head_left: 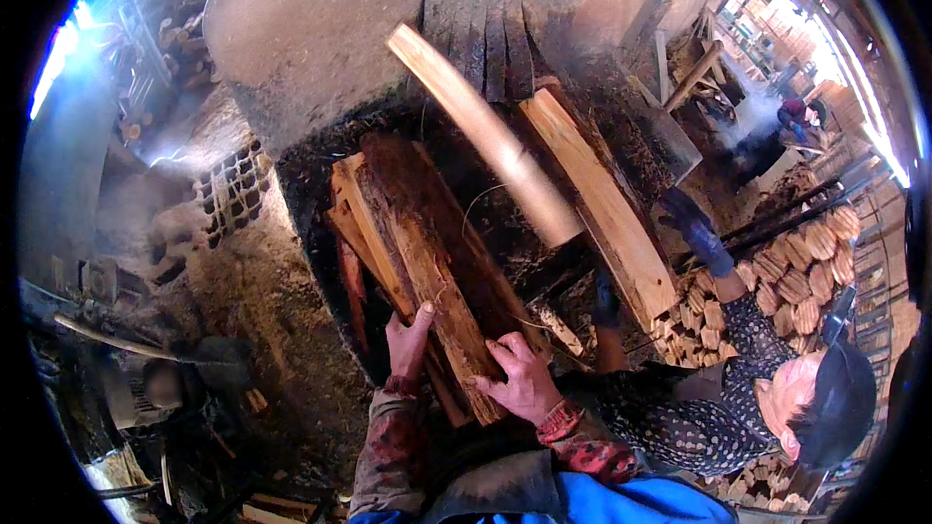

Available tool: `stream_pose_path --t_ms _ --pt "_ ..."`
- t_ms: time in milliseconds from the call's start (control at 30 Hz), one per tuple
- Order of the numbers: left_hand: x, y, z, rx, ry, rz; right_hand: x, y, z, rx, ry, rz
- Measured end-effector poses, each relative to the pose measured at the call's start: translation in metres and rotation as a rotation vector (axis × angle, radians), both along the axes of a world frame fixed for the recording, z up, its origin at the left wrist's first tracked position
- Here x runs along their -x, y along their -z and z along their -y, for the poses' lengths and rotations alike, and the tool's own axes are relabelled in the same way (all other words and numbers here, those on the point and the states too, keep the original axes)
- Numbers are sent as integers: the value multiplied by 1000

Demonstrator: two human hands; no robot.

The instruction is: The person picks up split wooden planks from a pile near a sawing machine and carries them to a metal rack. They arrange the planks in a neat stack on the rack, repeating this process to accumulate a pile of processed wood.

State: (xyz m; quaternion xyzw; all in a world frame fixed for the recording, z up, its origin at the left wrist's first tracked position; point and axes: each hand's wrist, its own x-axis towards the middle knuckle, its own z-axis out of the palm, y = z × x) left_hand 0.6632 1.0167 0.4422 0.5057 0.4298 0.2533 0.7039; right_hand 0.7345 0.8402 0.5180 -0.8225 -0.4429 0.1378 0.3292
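My left hand (410, 340) grips the left edge of a rough, bark-covered wood slab (422, 267), thumb on top and fingers partly hidden below. Near the slab's close end, my right hand (524, 380) is closed on its right side. Under and beside it lie more split slabs (364, 233) with orange-brown faces. To the right, a long pale plank (490, 141) slants across the dark bench, its near end looking smeared. Another light plank (602, 209) lies beyond it, close to a co-worker's dark gloved hands (701, 238).
The co-worker in a spotted dark top (689, 417) stands close on my right. Stacked wood pieces (811, 252) rise behind them. A metal plate with dark strips (505, 39) is at the bench's far end. At left are a brick lattice (233, 189) and a machine (160, 383).
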Motion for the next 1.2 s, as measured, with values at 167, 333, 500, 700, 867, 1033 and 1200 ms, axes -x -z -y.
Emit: stream_pose_path --t_ms 167,333,500,700,867,1033,1200 --pt "-2 -22 0 58 10 -44 -16 3 -2 4 -76 18" --pt "-3 -12 -1 71 12 -45 -83 5 -24 -147 137 247" --pt "1 0 -5 62 90 23 -164 83 -21 253 248 436" --pt "1 -22 4 67 44 22 -159 81 -20 145 229 206" --pt "6 -22 7 55 -64 -33 -121 53 -11 -168 174 -78" --pt "-1 -19 3 53 0 -49 -52 40 6 -119 129 -55" --pt "2 2 0 15 -25 3 -60 39 10 -72 -58 14"
